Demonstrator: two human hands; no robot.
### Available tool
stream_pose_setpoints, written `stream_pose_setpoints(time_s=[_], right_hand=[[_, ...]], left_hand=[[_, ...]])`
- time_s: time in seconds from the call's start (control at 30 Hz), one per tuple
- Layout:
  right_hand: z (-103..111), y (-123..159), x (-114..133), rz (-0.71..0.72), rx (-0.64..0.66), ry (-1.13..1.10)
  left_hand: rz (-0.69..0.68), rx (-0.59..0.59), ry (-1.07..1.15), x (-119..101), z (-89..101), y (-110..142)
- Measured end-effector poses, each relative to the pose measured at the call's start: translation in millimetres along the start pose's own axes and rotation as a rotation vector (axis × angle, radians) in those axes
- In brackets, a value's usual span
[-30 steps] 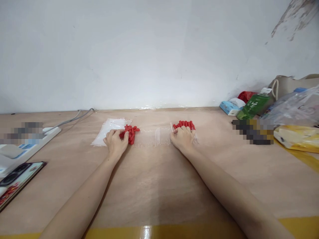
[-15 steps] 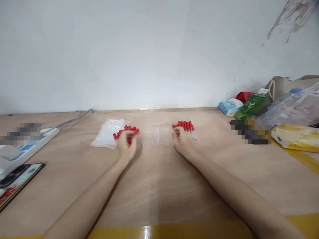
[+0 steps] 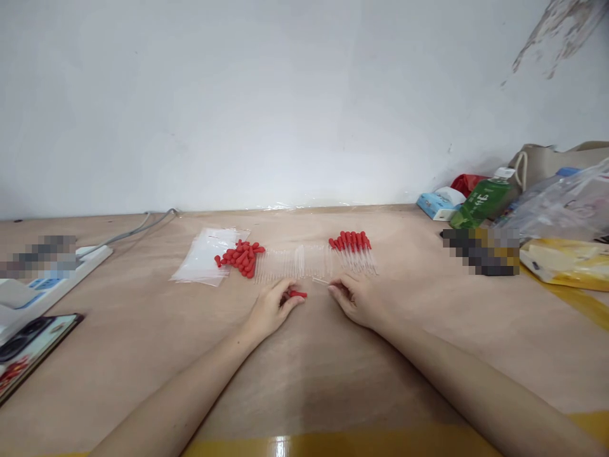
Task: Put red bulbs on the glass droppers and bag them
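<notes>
A red rubber dropper bulb (image 3: 299, 294) is pinched in my left hand (image 3: 276, 305), its narrow end pointing right. Facing it, my right hand (image 3: 356, 298) grips a thin clear glass tube (image 3: 320, 280) whose end points left toward the bulb; the two are apart. Beyond my hands lies a row of clear glass tubes (image 3: 292, 261) side by side. Loose red bulbs (image 3: 243, 257) are heaped at the row's left end. To the right, several droppers (image 3: 354, 244) with red bulbs fitted on their tubes lie together.
Clear plastic bags (image 3: 202, 254) lie left of the bulbs. A power strip (image 3: 90, 257) and a phone (image 3: 38, 346) sit at far left. On the right are a tissue pack (image 3: 438, 205), a green bottle (image 3: 481, 202), a plastic bag (image 3: 561, 203) and a yellow packet (image 3: 566, 263).
My left hand has moved right and nearer from the bulb heap, now with a bulb. My right hand has come nearer from beside the finished-looking droppers, holding a tube.
</notes>
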State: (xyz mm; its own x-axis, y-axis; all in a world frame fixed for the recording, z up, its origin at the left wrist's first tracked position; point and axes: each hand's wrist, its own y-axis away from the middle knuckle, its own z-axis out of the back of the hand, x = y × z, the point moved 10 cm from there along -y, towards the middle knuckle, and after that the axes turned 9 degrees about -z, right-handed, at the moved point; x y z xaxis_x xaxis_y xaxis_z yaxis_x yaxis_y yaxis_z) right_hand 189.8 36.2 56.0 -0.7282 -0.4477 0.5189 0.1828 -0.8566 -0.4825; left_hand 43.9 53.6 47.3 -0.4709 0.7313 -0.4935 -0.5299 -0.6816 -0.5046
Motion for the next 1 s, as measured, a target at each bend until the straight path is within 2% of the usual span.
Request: stream_pose_setpoints(time_s=[0.17, 0.4, 0.57, 0.73, 1.0], right_hand=[[-8.3, 4.3, 9.2, 0.080, 0.038, 0.034], [-15.2, 4.7, 13.3, 0.099, 0.094, 0.044], [-16.5, 3.2, 12.8, 0.119, 0.141, 0.066], [-18.9, 0.7, 10.5, 0.150, 0.154, 0.131], [-18.4, 4.1, 21.4, 0.212, 0.089, 0.220]], left_hand=[[-0.051, -0.051, -0.011, -6.6, 5.4, -2.2], [-0.058, -0.053, 0.042, -12.6, 2.7, -3.3], [-0.035, 0.043, 0.109, -8.4, -9.4, 0.1], [-0.070, 0.156, 0.073, -13.4, -18.2, 1.5], [-0.082, 0.164, 0.036, -13.1, -19.7, 2.9]])
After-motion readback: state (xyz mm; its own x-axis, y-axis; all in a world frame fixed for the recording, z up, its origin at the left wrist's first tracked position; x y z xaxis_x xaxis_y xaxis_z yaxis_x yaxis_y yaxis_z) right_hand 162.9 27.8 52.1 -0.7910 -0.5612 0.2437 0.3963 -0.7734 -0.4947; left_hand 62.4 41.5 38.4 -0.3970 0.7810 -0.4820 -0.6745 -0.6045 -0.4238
